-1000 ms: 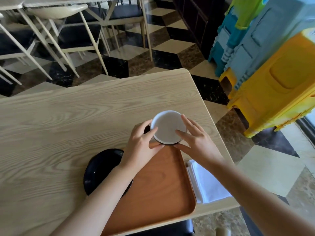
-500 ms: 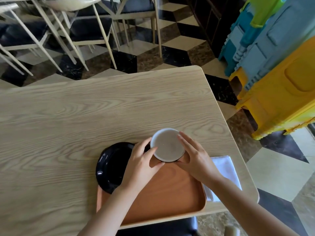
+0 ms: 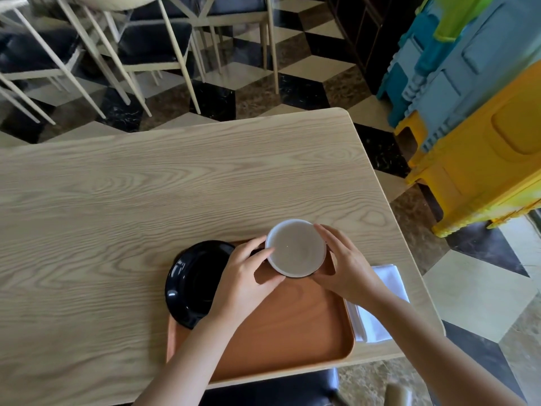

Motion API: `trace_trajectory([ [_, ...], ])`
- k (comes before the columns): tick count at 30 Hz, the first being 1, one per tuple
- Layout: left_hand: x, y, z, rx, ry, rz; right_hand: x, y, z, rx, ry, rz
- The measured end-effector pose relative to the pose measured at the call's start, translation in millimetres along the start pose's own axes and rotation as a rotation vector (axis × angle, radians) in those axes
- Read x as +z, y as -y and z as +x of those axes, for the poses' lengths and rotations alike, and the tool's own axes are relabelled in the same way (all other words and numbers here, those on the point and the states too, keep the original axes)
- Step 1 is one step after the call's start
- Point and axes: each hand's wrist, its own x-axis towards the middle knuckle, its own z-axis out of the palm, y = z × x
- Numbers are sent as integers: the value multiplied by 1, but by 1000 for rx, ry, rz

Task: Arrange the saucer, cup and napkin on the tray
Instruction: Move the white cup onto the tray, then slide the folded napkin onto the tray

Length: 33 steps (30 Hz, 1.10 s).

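Both hands (image 3: pixel 243 276) (image 3: pixel 347 268) keep gripping the cup (image 3: pixel 295 247) (unlabelled) over the tray (image 3: pixel 292 332).

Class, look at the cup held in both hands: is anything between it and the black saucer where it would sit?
Only the left hand crosses part of the saucer. The cup is held beside it, over the tray.
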Motion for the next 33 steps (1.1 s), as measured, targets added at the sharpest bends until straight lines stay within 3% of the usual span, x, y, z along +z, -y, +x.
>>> trace_trajectory([
  [14, -2, -10, -1, -29, 56, 98, -6, -1, 3, -24, 33, -109],
  [20, 1, -51, -19, 42, -20, 201, -26, -4, -35, -1, -121, -378],
  [23, 20, -80, -30, 131, 64, 182, -38, -28, -67, 173, -207, -436],
  [26, 47, -104, -33, 295, 162, 214, -45, -51, -90, 389, -139, -434],
  [33, 93, -112, -48, 345, 449, 486, -39, -67, -101, 463, -90, -339],
])
